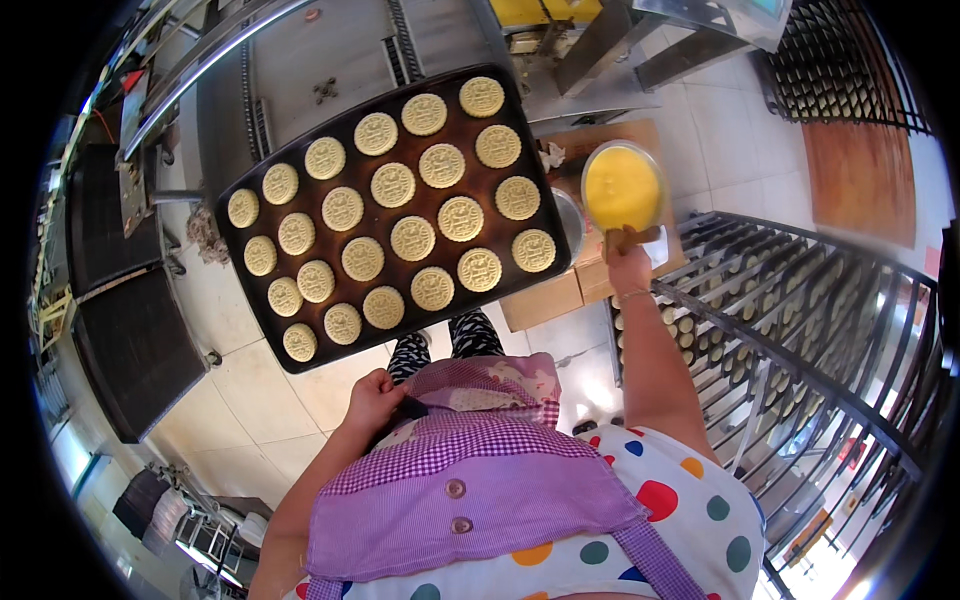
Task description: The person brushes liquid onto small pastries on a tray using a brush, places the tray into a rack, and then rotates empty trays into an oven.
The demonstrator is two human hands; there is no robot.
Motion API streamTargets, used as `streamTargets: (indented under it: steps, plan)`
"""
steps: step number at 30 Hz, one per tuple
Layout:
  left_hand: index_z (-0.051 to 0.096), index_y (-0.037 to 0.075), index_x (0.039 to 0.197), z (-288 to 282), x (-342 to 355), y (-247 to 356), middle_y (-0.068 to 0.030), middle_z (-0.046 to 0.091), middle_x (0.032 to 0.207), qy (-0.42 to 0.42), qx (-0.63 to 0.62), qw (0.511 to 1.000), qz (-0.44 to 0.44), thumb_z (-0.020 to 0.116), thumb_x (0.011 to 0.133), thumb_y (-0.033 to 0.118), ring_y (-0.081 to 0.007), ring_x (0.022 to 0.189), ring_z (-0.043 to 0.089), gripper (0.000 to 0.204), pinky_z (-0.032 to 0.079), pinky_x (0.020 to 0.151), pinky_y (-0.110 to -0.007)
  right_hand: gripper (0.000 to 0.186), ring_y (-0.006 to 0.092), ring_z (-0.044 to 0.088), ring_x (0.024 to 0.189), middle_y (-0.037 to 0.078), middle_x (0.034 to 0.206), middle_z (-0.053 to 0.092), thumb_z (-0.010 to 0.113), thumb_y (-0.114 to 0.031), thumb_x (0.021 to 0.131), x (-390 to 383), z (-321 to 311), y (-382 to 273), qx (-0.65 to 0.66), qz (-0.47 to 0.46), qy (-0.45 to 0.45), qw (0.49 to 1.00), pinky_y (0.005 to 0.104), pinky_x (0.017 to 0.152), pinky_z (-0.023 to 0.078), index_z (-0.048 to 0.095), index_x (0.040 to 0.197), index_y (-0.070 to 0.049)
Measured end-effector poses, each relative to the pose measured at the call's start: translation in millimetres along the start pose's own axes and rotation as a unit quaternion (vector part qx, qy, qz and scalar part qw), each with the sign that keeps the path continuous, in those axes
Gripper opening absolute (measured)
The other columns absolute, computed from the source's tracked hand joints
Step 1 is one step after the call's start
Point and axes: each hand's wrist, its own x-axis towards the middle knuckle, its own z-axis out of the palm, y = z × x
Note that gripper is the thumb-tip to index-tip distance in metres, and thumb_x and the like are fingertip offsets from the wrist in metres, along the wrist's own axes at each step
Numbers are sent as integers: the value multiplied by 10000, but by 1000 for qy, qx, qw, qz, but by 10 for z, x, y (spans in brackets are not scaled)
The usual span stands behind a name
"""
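Observation:
A dark baking tray point(400, 280) with rows of round, pale, stamped dough cakes point(391, 184) lies ahead of me on a metal machine. To its right, a round container of yellow liquid point(625, 185) stands over cardboard boxes. My right hand point(628, 262) is at the container's near rim, fingers closed round something brownish that I cannot make out, possibly a handle. My left hand point(375, 398) is closed in a fist beside my purple apron point(470, 480), below the tray; what it holds, if anything, is hidden.
A metal rack point(760, 350) loaded with trays of cakes stands at my right. Cardboard boxes point(540, 300) sit right of the tray. Dark trays or panels point(135, 355) on wheels stand at left. A black mesh rack point(840, 70) and a metal frame point(680, 30) are at the back right.

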Motion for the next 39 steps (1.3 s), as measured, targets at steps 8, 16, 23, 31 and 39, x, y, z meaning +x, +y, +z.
streamTargets:
  steps: [8,16,23,31,39]
  plan:
    - [442,56,632,-291,-161,-439,-21,452,556,31,11,999,32,707,725,201,-127,541,416,317,397,508,-285,637,152,604,845,112,1091,576,543,17,808,-870,-107,-1588,512,45,-40,857,242,523,539,290,1384,-87]
    - [459,54,651,-639,-428,-682,-11,469,577,45,-35,998,5,724,741,203,-106,555,429,317,404,517,-273,633,149,598,866,95,1077,590,588,-33,791,-1773,1255,-3290,408,-170,-164,882,262,699,496,329,1369,-51]
    - [453,56,654,-935,-625,-1174,-1,465,585,69,-126,989,-14,725,748,182,-91,555,432,314,397,493,-262,502,211,639,863,136,1019,635,583,-64,785,-955,606,-2621,232,-124,36,964,323,744,519,432,1252,42]
    - [454,55,668,-1135,-616,-1326,-1,466,590,77,-85,993,15,710,759,160,-88,551,430,291,401,490,-258,487,223,632,852,153,926,643,622,-171,757,-2234,1507,-3851,321,-210,-122,915,320,751,490,503,1201,-13]
    - [465,52,667,-1192,-703,-1467,5,463,584,85,-95,992,1,722,738,154,-92,547,428,285,398,494,-253,338,334,647,723,199,817,655,623,-285,753,-1182,1249,-3042,130,-65,14,989,422,645,514,636,943,-6]
